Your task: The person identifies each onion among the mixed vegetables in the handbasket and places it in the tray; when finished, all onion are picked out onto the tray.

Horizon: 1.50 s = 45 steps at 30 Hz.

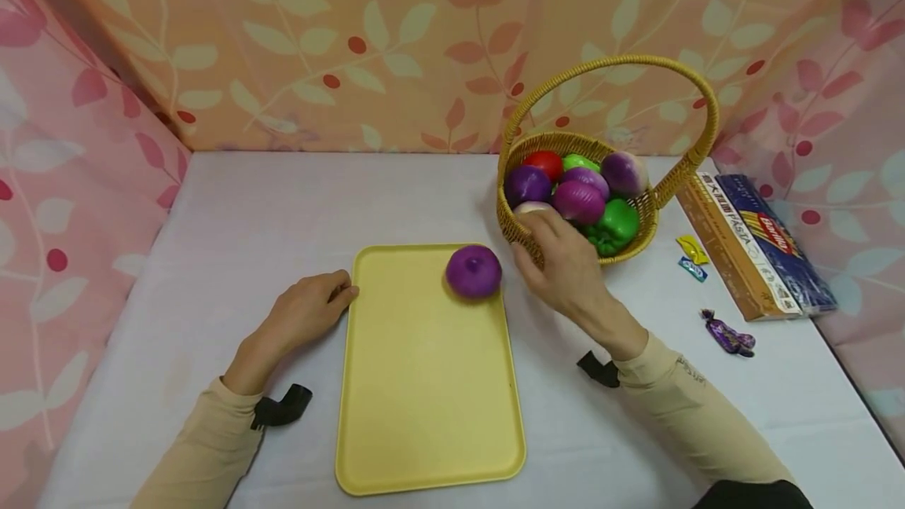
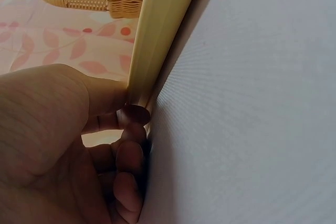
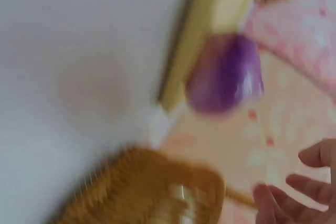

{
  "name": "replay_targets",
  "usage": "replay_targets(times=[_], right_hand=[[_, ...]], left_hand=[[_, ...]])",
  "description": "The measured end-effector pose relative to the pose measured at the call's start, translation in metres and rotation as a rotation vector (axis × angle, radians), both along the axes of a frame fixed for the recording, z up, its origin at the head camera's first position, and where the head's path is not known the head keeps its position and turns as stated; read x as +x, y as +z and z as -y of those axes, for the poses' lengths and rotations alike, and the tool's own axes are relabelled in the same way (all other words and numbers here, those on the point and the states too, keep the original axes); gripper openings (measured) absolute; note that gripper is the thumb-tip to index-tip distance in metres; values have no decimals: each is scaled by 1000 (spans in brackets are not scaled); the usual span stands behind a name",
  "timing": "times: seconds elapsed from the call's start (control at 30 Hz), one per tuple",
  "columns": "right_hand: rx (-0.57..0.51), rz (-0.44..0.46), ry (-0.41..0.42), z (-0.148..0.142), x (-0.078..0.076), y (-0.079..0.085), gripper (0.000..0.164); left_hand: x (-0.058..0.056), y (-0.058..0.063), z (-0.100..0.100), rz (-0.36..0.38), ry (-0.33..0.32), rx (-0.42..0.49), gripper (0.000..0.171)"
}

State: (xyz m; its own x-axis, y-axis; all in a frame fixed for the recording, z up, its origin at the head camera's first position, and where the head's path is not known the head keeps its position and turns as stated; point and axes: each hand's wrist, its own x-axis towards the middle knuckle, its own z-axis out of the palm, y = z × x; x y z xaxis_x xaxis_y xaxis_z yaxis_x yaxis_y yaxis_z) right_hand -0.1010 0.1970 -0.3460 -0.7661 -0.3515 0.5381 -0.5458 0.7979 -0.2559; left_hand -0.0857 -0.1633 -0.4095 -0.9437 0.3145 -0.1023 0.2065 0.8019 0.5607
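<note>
My left hand (image 1: 305, 309) is at the left edge of the yellow tray (image 1: 424, 383). In the left wrist view its thumb and forefinger pinch the tray's rim, the other fingers curled below. On the tray's far right corner sits a round purple onion (image 1: 474, 272). My right hand (image 1: 562, 261) reaches over the near left rim of the wicker basket (image 1: 503, 214), close to a whitish vegetable (image 1: 532, 208) partly hidden by the fingers. In the right wrist view, the right hand's fingers are spread, with nothing between them.
The basket also holds a green bell pepper (image 1: 617, 225), a ribbed purple onion (image 1: 580, 203), a purple-and-white turnip (image 1: 625, 173) and a red tomato (image 1: 544, 164). Its tall handle (image 1: 622, 61) arches above. Wrapped candies (image 1: 728, 334) and pasta packages (image 1: 763, 246) lie at right.
</note>
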Motion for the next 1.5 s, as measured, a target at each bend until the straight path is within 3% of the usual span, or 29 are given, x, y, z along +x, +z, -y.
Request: replay_targets(times=[0.07, 0.13, 0.27, 0.33, 0.47, 0.8, 1.0, 1.1, 1.23, 1.4, 1.5], right_hand=[[-58, -62, -87, -13, -11, 8, 37], [-70, -39, -193, -27, -23, 12, 43], [7, 186, -366, -54, -41, 14, 57], [53, 317, -407, -63, -44, 13, 61], [82, 425, -409, -70, -45, 10, 59], [-3, 468, -370, -74, -40, 10, 55], [-62, 445, -368, -73, -30, 17, 68], [-111, 353, -302, -67, -16, 22, 67], [-114, 206, -79, -49, 11, 24, 62], [65, 107, 244, -22, 43, 9, 62], [197, 69, 372, -8, 54, -4, 62]], left_hand=[[-1, -1, 0, 2, -3, -1, 19], [-1, -1, 1, 7, -3, 0, 19], [0, 0, 1, 7, -6, 5, 20], [1, -1, 0, 9, -6, 2, 20], [1, -2, 0, 12, -6, -3, 19], [-1, -6, 0, 8, -5, -5, 19], [0, -4, 0, 13, -5, -5, 20], [1, -2, 0, 17, -6, -3, 20], [0, 2, 0, 19, -5, -6, 20], [-1, 3, -1, 23, -3, -13, 19], [-1, 3, -1, 25, -3, -16, 19]])
